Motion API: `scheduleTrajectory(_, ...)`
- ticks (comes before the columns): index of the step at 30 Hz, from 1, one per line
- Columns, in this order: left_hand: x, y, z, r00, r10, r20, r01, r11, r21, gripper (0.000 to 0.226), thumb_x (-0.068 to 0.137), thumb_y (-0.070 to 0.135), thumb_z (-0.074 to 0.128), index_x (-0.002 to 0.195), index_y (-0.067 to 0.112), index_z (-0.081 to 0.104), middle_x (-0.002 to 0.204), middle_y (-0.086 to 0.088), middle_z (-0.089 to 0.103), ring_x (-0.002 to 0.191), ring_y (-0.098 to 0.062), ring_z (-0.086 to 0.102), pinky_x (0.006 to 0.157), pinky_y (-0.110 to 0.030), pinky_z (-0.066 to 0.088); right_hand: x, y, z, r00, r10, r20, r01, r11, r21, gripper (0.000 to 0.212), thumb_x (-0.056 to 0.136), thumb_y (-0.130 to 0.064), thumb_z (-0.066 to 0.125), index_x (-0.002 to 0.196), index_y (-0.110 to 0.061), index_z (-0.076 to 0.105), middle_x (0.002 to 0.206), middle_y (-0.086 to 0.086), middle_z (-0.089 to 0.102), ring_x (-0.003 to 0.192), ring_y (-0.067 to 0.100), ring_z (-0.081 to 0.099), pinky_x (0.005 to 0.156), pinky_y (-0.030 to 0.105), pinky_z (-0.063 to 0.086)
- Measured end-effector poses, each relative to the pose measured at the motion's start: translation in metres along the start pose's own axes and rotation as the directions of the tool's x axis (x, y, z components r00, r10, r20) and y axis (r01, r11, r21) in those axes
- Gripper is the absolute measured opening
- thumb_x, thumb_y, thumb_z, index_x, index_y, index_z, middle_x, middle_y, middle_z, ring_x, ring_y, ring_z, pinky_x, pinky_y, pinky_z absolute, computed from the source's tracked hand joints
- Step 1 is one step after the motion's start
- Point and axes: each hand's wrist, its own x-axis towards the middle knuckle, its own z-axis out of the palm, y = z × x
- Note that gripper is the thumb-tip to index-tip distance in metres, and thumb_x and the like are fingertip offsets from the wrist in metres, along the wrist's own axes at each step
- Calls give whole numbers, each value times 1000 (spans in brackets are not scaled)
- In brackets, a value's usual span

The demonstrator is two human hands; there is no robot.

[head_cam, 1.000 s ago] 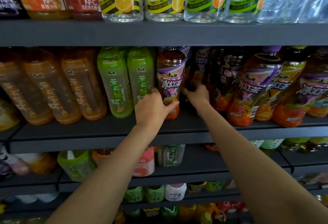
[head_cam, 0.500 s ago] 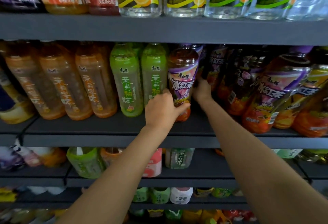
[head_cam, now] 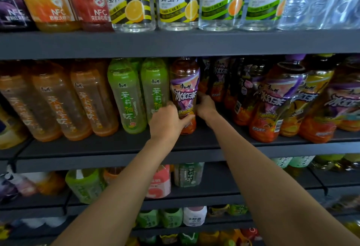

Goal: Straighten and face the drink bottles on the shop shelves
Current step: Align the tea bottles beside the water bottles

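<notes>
An iced red tea bottle (head_cam: pixel 185 88) with a purple label stands upright on the middle shelf (head_cam: pixel 116 148), its label facing me. My left hand (head_cam: pixel 168 122) wraps its lower left side, thumb across the front. My right hand (head_cam: pixel 205 105) presses against the bottle's right side, fingers reaching behind it toward the dark bottles (head_cam: pixel 220 78) further back. Two green jasmine tea bottles (head_cam: pixel 127 97) stand just left of my left hand.
Orange tea bottles (head_cam: pixel 87 101) fill the shelf's left part. More iced tea bottles (head_cam: pixel 276 101) lean at the right. Honey water bottles (head_cam: pixel 175 0) and juice bottles (head_cam: pixel 50 2) line the top shelf. Lower shelves hold further drinks (head_cam: pixel 158 181).
My right hand has come forward from the bottles behind onto the right side of the iced red tea bottle. The left hand stays on it. The camera has shifted slightly.
</notes>
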Motion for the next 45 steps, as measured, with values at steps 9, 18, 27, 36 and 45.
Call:
scheduleTrajectory(9,5,10,5,1000,-28,12,27,999,26,55,83,55,59,99,4,50,96,-13,65,89,-31,64,57,-32,37,-5,11,0,999,51,0,-51,991,125,47,92,-19,58,137,-22,47,134,6,53,122,25,50,96,31,45)
scheduleTrajectory(18,6,11,11,998,-57,-22,56,998,-16,54,83,54,60,101,5,49,98,-13,65,93,-33,64,58,-32,37,-17,13,0,999,40,4,-40,993,114,49,91,-1,46,137,-20,47,136,6,52,125,23,48,103,35,42)
scheduleTrajectory(27,-48,38,15,909,193,-369,-300,918,-259,40,76,3,64,114,1,53,112,-17,53,104,-31,52,87,-38,44,-92,3,-56,831,-327,-450,289,945,-153,24,88,5,49,107,-2,60,99,10,66,87,19,61,76,20,46)
scheduleTrajectory(36,-33,112,39,990,140,-26,-129,804,-580,40,91,21,58,126,6,43,127,-11,46,118,-24,45,95,-29,38,-127,32,-115,696,-121,-707,-59,973,-225,56,82,-28,70,123,-3,42,123,15,45,112,30,50,85,28,42)
scheduleTrajectory(45,-48,61,47,969,217,-120,-247,803,-543,32,92,13,54,122,5,47,119,-7,54,109,-18,54,86,-18,37,-136,49,-97,798,-120,-591,-59,960,-275,59,73,-46,74,107,-3,52,102,10,61,96,26,58,72,28,42)
